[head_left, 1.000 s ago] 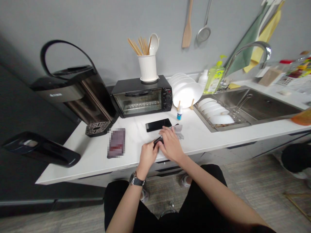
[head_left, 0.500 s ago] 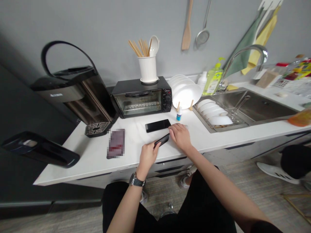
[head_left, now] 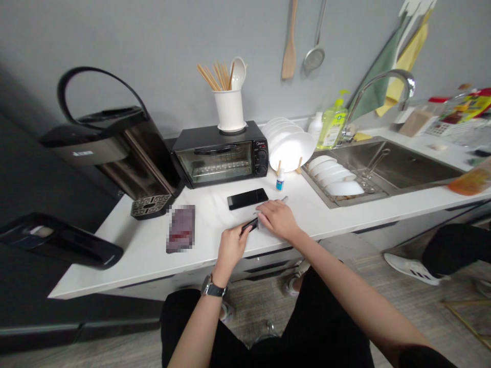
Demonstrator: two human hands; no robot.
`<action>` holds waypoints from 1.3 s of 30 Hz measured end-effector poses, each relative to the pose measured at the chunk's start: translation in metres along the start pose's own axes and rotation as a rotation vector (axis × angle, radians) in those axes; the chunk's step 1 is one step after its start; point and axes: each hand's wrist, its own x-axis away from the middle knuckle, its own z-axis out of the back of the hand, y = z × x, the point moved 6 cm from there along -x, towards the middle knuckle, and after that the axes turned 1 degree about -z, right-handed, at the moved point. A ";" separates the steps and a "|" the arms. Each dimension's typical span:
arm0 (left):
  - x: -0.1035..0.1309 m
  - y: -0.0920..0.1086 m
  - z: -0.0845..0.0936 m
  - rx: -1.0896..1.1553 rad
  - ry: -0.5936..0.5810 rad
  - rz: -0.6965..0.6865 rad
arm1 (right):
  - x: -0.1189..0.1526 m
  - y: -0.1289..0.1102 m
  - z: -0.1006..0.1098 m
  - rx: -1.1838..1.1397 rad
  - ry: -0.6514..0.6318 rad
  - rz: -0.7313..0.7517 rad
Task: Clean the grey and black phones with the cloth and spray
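Though partly hidden, black object [head_left: 250, 225] in grip of left hand [head_left: 232, 245], against cloth [head_left: 285, 199] in right hand [head_left: 277, 219].

Single head-worn view, taken from above the wearer's lap, facing forward and steeply down across the white countertop [head_left: 213, 225]. Coverage is wide: grey wall [head_left: 153, 41] above, floor [head_left: 374, 273] below, drip-tray dispenser [head_left: 134, 158] left, steel sink [head_left: 418, 161] right. Left hand [head_left: 231, 248] and right hand [head_left: 279, 220] lie near, around mid-frame.
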 end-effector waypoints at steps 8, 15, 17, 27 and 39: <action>-0.002 -0.002 -0.001 -0.051 0.035 0.016 | -0.013 -0.011 -0.006 -0.016 0.135 -0.180; -0.003 -0.010 -0.003 -0.167 -0.036 0.033 | -0.012 -0.084 -0.020 -0.111 -0.011 0.187; -0.002 -0.008 -0.003 -0.156 -0.040 0.028 | -0.013 -0.064 -0.018 -0.049 -0.096 0.177; -0.003 0.001 0.001 -0.048 0.022 0.025 | -0.031 0.001 -0.004 0.110 -0.086 -0.119; 0.001 -0.002 -0.002 -0.046 -0.014 -0.015 | -0.008 -0.011 -0.014 0.005 -0.119 0.136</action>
